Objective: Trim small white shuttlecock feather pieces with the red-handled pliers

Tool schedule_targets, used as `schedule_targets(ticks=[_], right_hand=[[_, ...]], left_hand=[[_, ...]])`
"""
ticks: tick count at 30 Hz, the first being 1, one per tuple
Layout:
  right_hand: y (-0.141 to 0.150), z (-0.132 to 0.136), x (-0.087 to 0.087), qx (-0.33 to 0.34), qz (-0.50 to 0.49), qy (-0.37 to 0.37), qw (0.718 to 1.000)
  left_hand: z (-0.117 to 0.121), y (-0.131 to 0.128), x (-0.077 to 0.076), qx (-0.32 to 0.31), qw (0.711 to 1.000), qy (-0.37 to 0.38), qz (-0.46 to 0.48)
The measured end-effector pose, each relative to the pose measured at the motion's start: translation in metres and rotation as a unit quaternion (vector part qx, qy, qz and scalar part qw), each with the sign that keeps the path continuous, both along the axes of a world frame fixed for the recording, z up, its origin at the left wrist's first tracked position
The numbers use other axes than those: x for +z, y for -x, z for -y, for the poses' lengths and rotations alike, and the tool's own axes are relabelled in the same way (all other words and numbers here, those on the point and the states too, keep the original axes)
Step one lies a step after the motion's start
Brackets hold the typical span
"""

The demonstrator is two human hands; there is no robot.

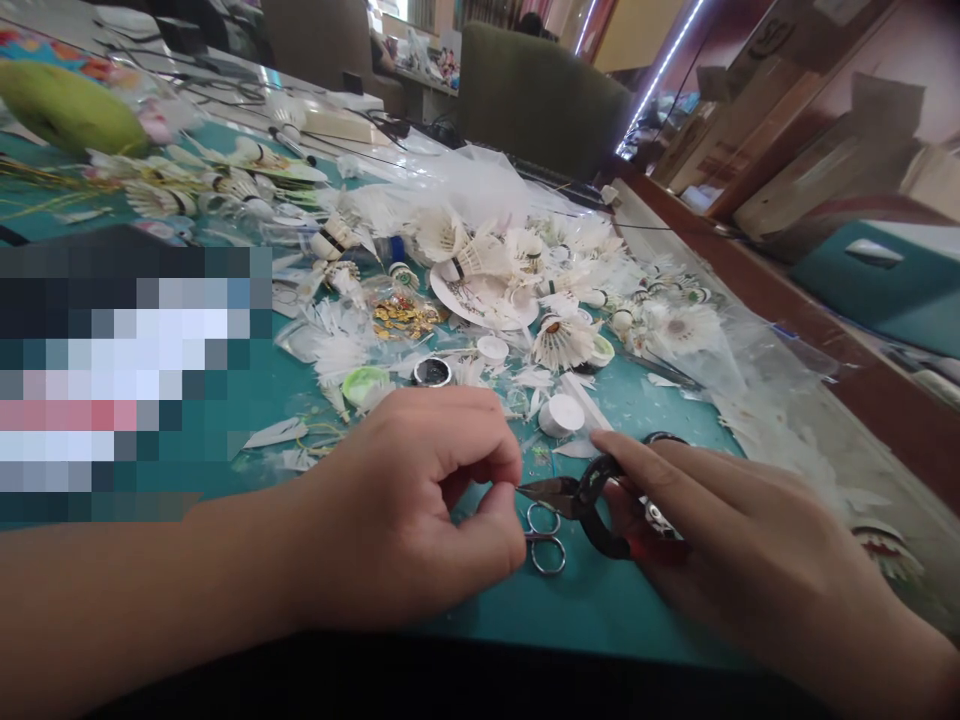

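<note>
1. Plate [450, 290], white and round, sits on the teal tabletop [600, 600] under a pile of white feather shuttlecocks [480, 258]. At least three are on it or leaning over its rim; overlapping feathers make the exact number hard to tell.
2. Clear plastic bag [401, 318] lies just left of the plate, with gold flakes inside.
3. Green-rimmed dish [365, 386] sits nearer the person, contents unclear. Round black tin [432, 372] sits just to its right, with a shiny middle.
4. Counts: roughly a dozen shuttlecocks across the tabletop, too tangled for an exact count; two white discs [561, 414]; one pair of small silver scissors [545, 545]; one pair of black-handled pliers [577, 505].
5. Left hand [405, 510]: the fingers [487, 470] are curled, with thumb and index pinched together at the pliers' tips. Anything between them is too small to make out.
6. Right hand [750, 560]: the fingers [660, 470] are closed around the black handles, gripping the pliers above the tabletop, tips pointing toward the left hand.
7. Scissors lie flat on the tabletop, just below the pliers and beside the left hand, not held.
8. Loose white feathers [270, 435] are scattered around; a clear plastic sheet [757, 370] lies to the right. A pixelated patch hides part of the left side.
</note>
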State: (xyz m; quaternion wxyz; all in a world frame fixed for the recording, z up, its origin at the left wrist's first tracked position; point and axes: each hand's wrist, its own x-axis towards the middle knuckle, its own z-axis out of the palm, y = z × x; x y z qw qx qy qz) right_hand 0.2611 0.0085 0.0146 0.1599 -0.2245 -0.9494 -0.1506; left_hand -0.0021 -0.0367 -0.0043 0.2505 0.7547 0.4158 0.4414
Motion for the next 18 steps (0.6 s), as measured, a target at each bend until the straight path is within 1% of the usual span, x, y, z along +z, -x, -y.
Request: schedule_targets(ticks=[6, 11, 13, 18], right_hand=[[-0.0041, 0.0013, -0.0042, 0.001, 0.006, -0.008, 1.000], [-0.0051, 0.0020, -0.0032, -0.005, 0.028, -0.008, 1.000], [-0.0040, 0.0025, -0.0023, -0.006, 0.031, -0.016, 0.999], [-0.0034, 0.0038, -0.0012, -0.002, 0.018, -0.026, 1.000]], left_hand=[[-0.0024, -0.0018, -0.0004, 0.011, 1.000, 0.013, -0.006], [-0.0006, -0.0019, 0.0009, 0.008, 0.999, 0.034, 0.005], [0.0005, -0.0020, 0.0018, 0.007, 0.998, 0.062, 0.017], [-0.0004, -0.0018, 0.0041, -0.019, 0.981, 0.176, 0.078]])
